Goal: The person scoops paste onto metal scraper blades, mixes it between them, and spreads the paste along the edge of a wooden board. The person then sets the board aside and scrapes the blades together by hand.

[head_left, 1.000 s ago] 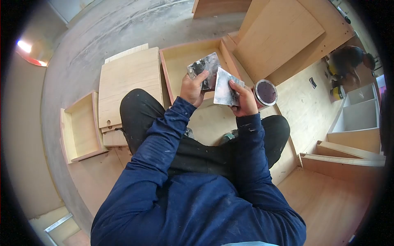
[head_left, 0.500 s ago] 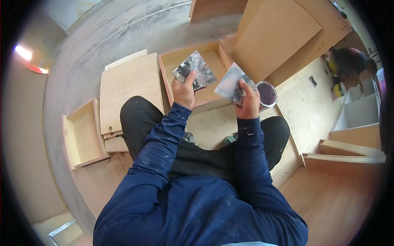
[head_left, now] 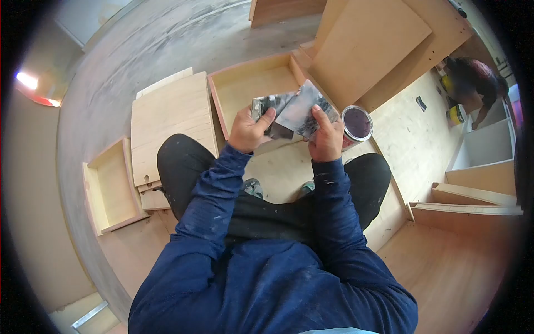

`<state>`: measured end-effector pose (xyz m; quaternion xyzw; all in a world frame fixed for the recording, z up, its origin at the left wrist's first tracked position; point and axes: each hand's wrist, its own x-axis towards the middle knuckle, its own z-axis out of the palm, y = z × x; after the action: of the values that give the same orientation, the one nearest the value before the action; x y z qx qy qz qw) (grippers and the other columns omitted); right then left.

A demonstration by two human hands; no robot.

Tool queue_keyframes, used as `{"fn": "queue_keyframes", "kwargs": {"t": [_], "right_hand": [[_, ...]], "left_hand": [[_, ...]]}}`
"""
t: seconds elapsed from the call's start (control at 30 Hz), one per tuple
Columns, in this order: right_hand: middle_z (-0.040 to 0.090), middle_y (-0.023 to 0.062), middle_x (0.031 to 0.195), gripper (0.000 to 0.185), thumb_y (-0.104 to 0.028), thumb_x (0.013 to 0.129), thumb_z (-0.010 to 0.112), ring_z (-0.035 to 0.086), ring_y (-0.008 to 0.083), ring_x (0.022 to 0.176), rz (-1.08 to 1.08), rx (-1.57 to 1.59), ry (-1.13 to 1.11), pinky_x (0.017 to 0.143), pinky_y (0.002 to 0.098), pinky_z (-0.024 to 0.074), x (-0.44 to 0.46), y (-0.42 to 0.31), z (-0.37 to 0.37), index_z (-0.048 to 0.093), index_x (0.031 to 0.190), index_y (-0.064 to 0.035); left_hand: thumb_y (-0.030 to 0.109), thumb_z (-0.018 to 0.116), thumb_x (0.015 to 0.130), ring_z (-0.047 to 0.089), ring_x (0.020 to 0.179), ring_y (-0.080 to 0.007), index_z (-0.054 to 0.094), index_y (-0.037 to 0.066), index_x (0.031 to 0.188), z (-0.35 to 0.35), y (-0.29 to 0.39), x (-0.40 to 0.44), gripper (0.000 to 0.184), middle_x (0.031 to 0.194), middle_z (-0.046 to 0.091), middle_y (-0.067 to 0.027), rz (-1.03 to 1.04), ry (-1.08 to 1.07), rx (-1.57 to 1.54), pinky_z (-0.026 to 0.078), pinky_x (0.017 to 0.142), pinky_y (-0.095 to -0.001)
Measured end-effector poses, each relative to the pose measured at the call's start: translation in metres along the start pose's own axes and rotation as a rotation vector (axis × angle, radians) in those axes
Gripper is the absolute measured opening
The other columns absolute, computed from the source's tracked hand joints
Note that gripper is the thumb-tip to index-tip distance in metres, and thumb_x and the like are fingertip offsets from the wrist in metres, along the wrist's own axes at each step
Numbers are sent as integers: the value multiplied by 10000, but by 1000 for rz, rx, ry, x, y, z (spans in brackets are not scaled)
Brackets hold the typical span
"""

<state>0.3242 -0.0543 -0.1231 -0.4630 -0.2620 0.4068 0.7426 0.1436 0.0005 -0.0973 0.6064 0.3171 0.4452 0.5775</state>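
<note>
My left hand is closed on a flat, dark-smeared metal plate, thumb on top. In my right hand is a second flat plate, paler, with grey smears at its right side. The right plate overlaps the left one, and the two seem to touch. Just right of my right hand stands an open round can with dark purplish contents. Beyond the plates lies a shallow wooden drawer.
Stacked wooden panels and a small drawer lie at the left. A large wooden cabinet stands at the upper right. Another person bends near a yellow-and-black bucket. Wooden boards lie at the right.
Half a second ago the plates were apart; now my hands have come closer and the right plate lies over the left. The other person's arm has shifted.
</note>
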Motion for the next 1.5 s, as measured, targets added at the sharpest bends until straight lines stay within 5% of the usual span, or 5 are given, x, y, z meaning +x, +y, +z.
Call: {"fn": "queue_keyframes", "kwargs": {"t": [0.2,0.3,0.63,1.1,1.5], "right_hand": [[691,56,940,244,-96,920,643,677,146,690,-85,-36,-15,518,273,532,10,-18,-18,604,1137,9],[685,48,925,256,-105,944,644,658,123,669,-346,-209,129,488,262,517,16,12,-17,595,1159,23],[716,84,903,253,-103,953,658,661,126,667,-759,-766,-245,604,262,531,5,-5,-7,648,1155,50],[727,122,938,221,-25,885,642,694,222,738,-367,-751,-308,746,279,527,-9,-12,-16,666,1086,63],[664,54,885,230,-72,874,616,659,158,647,93,19,-85,425,272,475,-14,18,-22,565,1091,-16]], "left_hand": [[-3,626,900,695,876,-183,639,24,1143,-7,10,8,244,1038,696,-75,-135,203,-620,591,770,-335],[-33,624,885,690,873,-180,635,15,1137,11,-4,2,257,1027,691,-71,251,308,0,590,756,-338],[-78,640,864,655,882,-143,634,7,1109,44,21,-2,259,1017,685,-55,-276,686,-352,539,794,-304],[207,799,717,678,812,-151,735,73,1029,41,7,4,346,909,745,-22,-38,849,-383,488,785,-306],[131,617,988,576,824,-59,672,-10,1058,46,14,-15,166,933,663,16,-76,516,-287,476,708,-234]]}}
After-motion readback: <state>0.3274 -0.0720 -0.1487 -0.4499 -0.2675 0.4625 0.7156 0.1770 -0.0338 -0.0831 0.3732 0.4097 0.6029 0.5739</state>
